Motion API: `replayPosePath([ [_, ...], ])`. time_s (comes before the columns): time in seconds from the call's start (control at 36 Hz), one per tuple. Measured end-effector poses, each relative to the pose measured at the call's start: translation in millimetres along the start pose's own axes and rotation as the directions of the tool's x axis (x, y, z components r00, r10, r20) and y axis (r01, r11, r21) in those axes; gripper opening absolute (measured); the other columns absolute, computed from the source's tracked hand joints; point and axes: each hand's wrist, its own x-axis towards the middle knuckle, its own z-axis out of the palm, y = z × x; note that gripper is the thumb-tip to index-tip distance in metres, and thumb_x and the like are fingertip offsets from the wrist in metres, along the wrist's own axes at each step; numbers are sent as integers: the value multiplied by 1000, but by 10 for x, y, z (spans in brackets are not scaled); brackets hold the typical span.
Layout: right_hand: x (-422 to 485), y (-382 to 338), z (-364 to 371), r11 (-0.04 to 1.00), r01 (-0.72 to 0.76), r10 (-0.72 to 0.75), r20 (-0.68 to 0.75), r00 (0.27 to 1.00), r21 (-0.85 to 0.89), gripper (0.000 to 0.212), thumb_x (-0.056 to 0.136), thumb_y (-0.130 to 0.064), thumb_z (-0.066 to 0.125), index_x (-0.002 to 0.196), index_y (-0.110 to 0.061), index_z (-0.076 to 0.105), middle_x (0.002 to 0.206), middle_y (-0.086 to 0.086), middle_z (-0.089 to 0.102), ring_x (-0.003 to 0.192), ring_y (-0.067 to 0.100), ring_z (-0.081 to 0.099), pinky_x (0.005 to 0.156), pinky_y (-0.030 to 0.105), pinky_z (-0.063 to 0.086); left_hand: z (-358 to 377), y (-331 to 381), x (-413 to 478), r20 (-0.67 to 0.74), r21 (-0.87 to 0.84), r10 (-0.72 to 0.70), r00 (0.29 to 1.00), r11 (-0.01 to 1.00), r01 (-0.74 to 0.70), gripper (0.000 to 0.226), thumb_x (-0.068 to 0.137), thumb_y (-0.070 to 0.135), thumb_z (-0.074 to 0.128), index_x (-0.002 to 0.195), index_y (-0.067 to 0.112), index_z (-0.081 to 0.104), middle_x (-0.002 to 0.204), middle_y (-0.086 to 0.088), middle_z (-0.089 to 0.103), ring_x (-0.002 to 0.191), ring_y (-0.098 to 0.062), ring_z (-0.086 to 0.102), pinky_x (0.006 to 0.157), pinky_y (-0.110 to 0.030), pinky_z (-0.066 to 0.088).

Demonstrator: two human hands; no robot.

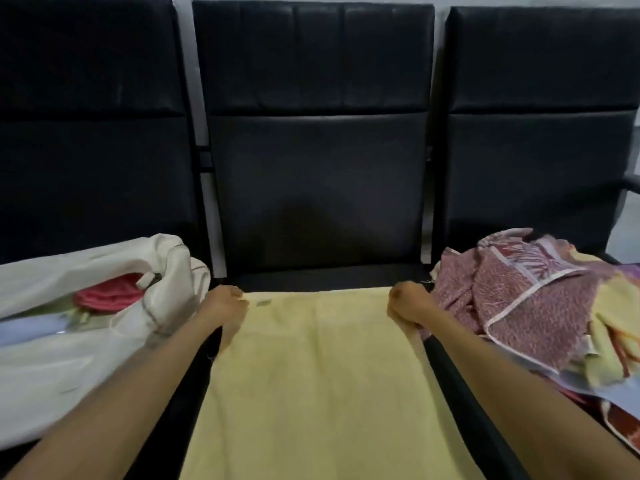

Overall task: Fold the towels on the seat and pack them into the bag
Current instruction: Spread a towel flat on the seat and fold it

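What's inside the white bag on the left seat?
In the opening of the white bag a pink-red cloth shows, with a pale blue thing beside it. Anything deeper is covered by the bag's own fabric.

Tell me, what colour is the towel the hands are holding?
Pale yellow and plain; the towel shows best in the head view.
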Motion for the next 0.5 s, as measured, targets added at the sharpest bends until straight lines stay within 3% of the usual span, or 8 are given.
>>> replayPosePath([
  [0.08,172,15,101,998,61,-62,-113,992,-8,27,95,-14,49,118,-6,59,122,15,54,110,34,54,93,36,43,76,19,62,-84,80,34,996,996,-27,11,92,16,59,96,11,68,93,-5,65,88,-23,60,76,-29,44],
  [0.17,265,-33,128,996,89,-86,-148,985,11,31,94,-17,54,125,-8,53,124,15,51,116,34,47,94,37,41,73,18,131,-149,156,104,983,984,-81,15,96,19,53,110,14,56,97,-5,62,85,-20,56,71,-30,41],
  [0.25,353,-46,155,997,78,-79,-94,992,-17,36,95,-22,56,128,-11,53,128,14,50,121,34,43,99,38,39,76,-5,208,-163,138,114,980,986,-92,30,96,18,55,123,12,45,101,-8,60,87,-22,55,73,-31,41],
  [0.31,388,-34,165,998,61,-64,-83,994,-35,29,95,-24,58,121,-11,59,127,14,51,121,32,43,100,39,39,70,5,227,-158,158,117,981,983,-91,30,95,17,56,123,11,49,106,-10,62,95,-24,58,76,-31,43],
  [0.42,409,-40,157,997,60,-65,-123,990,-41,22,93,-25,62,113,-15,62,123,10,50,121,30,41,101,40,39,64,31,257,-118,167,117,986,981,-97,8,92,15,59,96,15,66,99,-3,66,89,-17,57,78,-28,44],
  [0.5,409,-64,146,996,67,-73,-107,992,-62,19,94,-22,60,111,-16,62,121,10,50,120,30,41,100,39,40,64,81,222,-91,166,133,987,979,-117,6,92,15,60,94,15,66,93,1,62,85,-12,53,76,-24,40],
])
